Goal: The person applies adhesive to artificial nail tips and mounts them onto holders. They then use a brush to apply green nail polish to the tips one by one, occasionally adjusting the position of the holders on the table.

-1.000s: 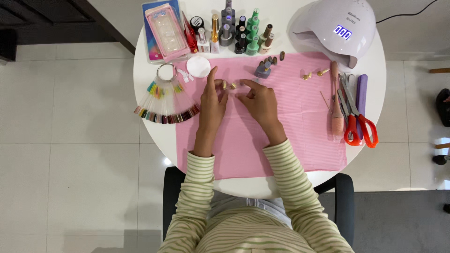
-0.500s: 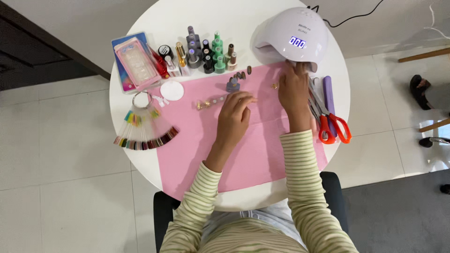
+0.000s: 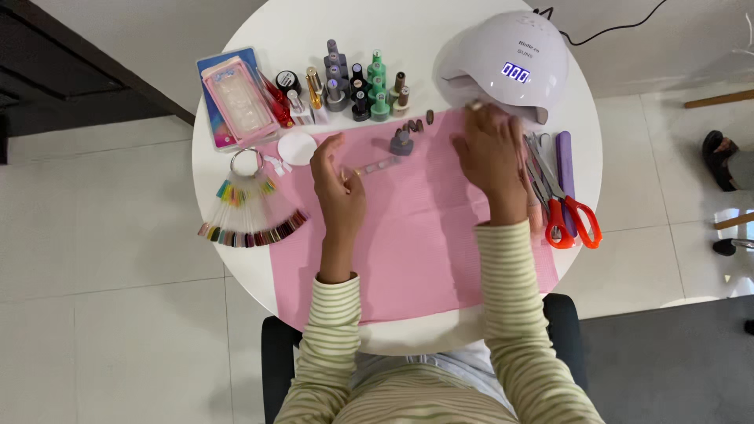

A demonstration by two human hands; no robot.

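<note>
My left hand [image 3: 339,191] rests on the pink mat [image 3: 416,235], fingers loosely apart and holding nothing; a short strip of nail tips [image 3: 375,166] lies just right of its fingers. My right hand [image 3: 491,153] lies palm down with its fingertips at the mouth of the white dome-shaped nail lamp [image 3: 506,59], whose display is lit. A small pale thing shows at the fingertips, but whether it is gripped is unclear. A small grey polish bottle [image 3: 401,142] stands on the mat between my hands.
Several polish bottles [image 3: 353,90] line the back of the round white table [image 3: 236,259]. A box of nail tips [image 3: 236,98], a white round pad [image 3: 298,148] and a colour swatch fan [image 3: 251,220] sit left. Red scissors [image 3: 569,216] and a purple file [image 3: 565,169] lie right.
My hands have parted: the right one moved right and up to the lamp's mouth, while the left stayed on the mat. The view has also shifted, bringing the lamp nearer the middle.
</note>
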